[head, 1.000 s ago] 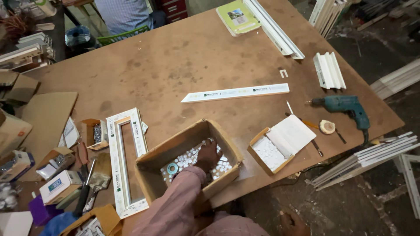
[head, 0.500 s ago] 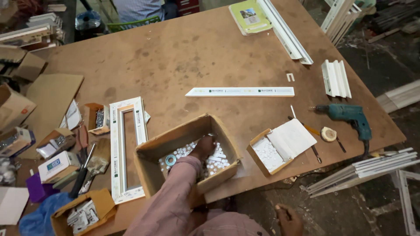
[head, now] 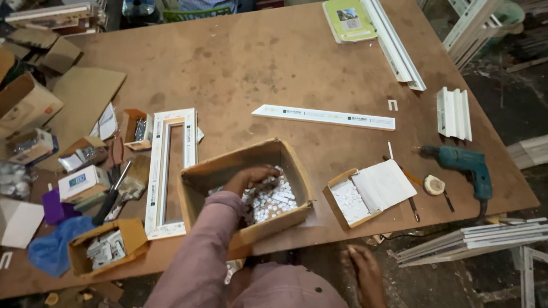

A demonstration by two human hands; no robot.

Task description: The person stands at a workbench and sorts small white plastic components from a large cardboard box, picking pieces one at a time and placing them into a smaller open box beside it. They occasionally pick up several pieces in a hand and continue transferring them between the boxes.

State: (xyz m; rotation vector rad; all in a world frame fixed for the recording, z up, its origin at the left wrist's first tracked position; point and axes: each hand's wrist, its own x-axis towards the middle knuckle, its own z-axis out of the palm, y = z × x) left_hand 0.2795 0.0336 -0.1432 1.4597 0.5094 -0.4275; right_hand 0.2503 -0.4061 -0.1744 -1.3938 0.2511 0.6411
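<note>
Inside: rough cardboard box (head: 297, 171), small white discs (head: 268, 202)

Dim, warm light is falling evenly over the table (head: 297, 63); shadows are lying soft, corners are darkening, edges are bending slightly.

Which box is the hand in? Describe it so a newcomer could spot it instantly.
On the big brown worktable, look at the near edge, just right of the narrow white rectangular frame. The open cardboard box there is the largest and deepest, holding small white pieces, with the left hand reaching inside. The smaller flat box to its right has a white flap and no hand.
</note>
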